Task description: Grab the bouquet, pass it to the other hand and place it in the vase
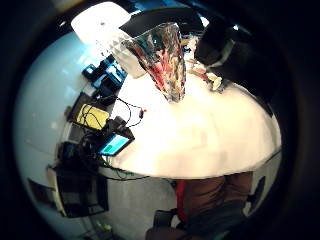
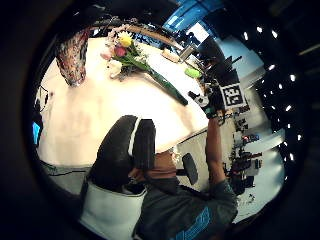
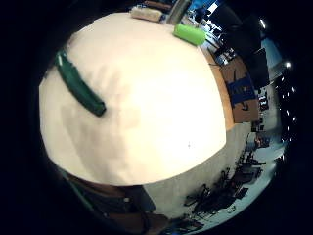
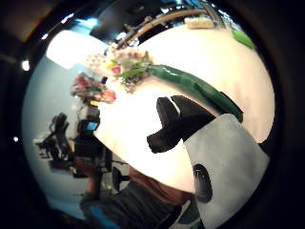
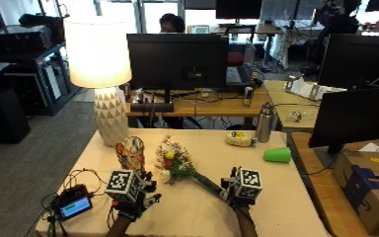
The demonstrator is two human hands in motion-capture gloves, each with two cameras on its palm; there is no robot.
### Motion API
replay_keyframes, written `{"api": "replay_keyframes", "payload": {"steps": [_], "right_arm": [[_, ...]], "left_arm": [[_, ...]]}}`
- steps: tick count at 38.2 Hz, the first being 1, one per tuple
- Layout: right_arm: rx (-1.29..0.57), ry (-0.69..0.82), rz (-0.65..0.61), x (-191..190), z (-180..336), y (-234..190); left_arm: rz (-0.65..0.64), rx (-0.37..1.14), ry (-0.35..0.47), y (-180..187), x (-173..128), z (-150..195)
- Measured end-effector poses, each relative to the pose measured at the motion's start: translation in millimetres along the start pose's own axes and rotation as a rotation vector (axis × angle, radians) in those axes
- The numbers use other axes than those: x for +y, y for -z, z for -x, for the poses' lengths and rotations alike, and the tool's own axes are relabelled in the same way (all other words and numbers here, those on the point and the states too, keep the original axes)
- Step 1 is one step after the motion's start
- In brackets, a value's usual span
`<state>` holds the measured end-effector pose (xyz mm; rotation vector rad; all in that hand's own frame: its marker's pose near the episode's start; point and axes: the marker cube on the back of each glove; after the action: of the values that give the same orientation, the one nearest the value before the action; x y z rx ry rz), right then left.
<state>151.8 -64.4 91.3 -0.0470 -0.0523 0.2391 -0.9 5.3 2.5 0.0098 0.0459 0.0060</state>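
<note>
The bouquet [image 5: 175,164] lies on the beige table [image 5: 196,212], flowers toward the vase and its green-wrapped stem [image 3: 80,90] pointing at my right hand. The patterned glass vase [image 5: 130,152] stands upright to the left of the flowers, also seen in the left little finger side palm view [image 1: 162,60]. My right hand [image 5: 239,193] hovers by the stem's end with its fingers [image 4: 174,126] relaxed and touching nothing. My left hand [image 5: 135,201] is held above the table in front of the vase, fingers spread, holding nothing.
A white lamp [image 5: 104,74] stands behind the vase at the table's far left corner. A green cup [image 5: 278,154] lies at the far right, near a metal bottle [image 5: 264,122]. A small screen device [image 5: 73,205] with cables sits by the left edge.
</note>
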Motion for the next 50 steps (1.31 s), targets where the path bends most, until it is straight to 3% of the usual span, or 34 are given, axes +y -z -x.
{"api": "replay_keyframes", "payload": {"steps": [9, 17, 22, 27, 35, 50], "right_arm": [[-0.045, -0.045, 0.165, -26, -16, -53], [-0.078, -0.029, 0.317, -5, 4, -43], [-0.069, -0.027, 0.347, -8, 11, -52], [0.029, -0.059, 0.272, -29, 7, -74], [0.173, -0.086, 0.032, -30, 15, -63], [0.07, -0.137, -0.14, -26, 14, -62]], "left_arm": [[0.048, 0.001, 0.018, -9, 3, 1], [0.062, 0.004, 0.01, -17, 1, -1], [0.068, 0.003, 0.012, -18, 1, -3], [0.076, 0.005, 0.014, -20, 0, -1], [0.053, 0.007, 0.013, -19, -3, 2], [0.022, 0.054, 0.011, -13, -13, -3]]}}
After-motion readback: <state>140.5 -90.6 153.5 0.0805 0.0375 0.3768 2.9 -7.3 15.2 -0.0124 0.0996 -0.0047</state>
